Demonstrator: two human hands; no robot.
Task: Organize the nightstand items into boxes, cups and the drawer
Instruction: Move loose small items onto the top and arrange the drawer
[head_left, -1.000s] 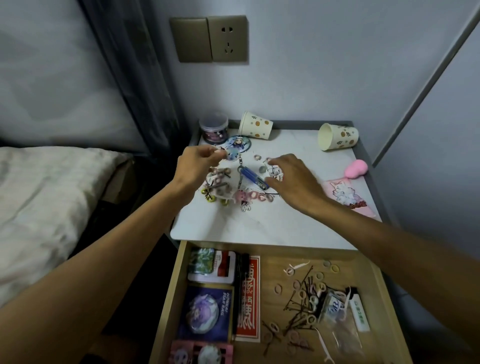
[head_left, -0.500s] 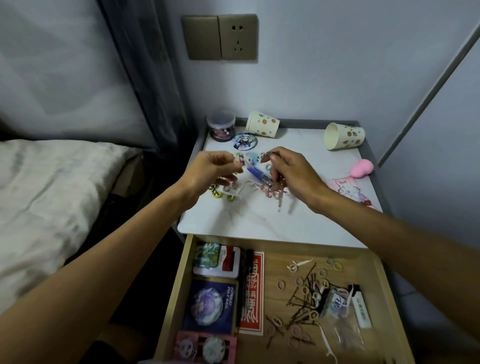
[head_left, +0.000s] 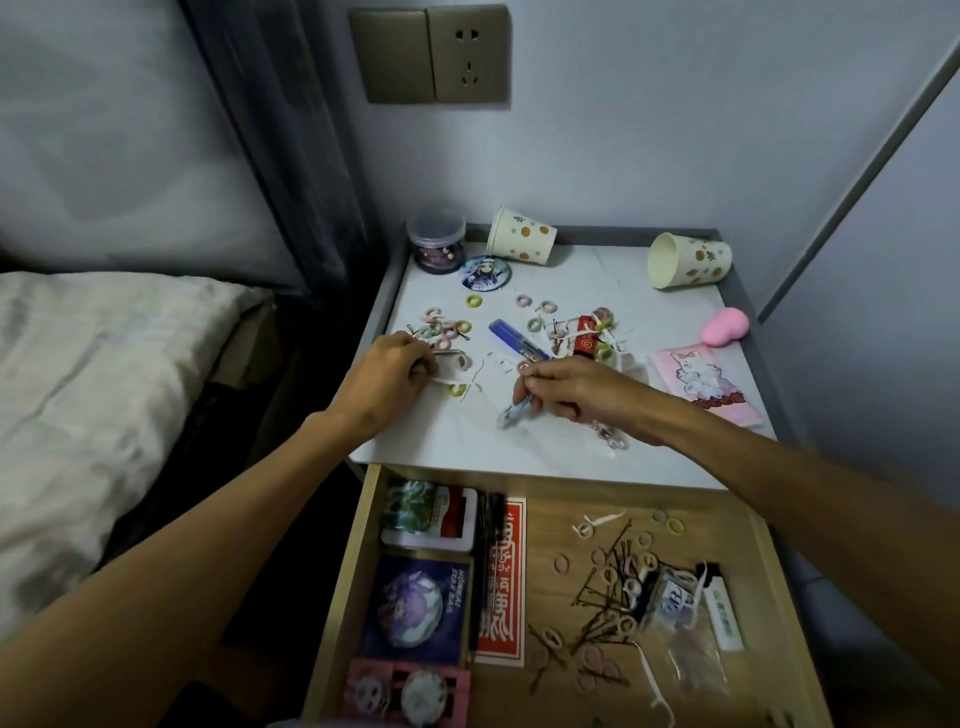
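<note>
Right hand (head_left: 576, 387): centre of the frame, thumb and forefinger pinching a pink hair tie (head_left: 524, 369); a pale piece pokes out below the fist, too blurred to name
Left hand (head_left: 387, 382): left of centre, fingers curled down among small bits on the surface (head_left: 467, 441); whether they grip anything I cannot tell
Hair ties (head_left: 448, 330): scattered in loose clusters across the middle of the surface, beyond both hands
Drawer (head_left: 340, 587): pulled open along the bottom of the frame, with bobby pins (head_left: 608, 592) and more ties loose in its right half
Spotted cup (head_left: 522, 243): top centre, tipped over, just beside a clear jar (head_left: 436, 244)
Second cup (head_left: 688, 260): upper right, on its side with its mouth facing left
How the ties handle: probably near weightless, soft and stretchy, so a fingertip pinch across the band is enough, and several could be bunched in one hand
How the pins handle: thin, stiff and flat on what looks like slick stone; likely easier slid to an edge or lifted by one end
Risk: the paper cups look light and could roll, so each wants standing upright before filling
</note>
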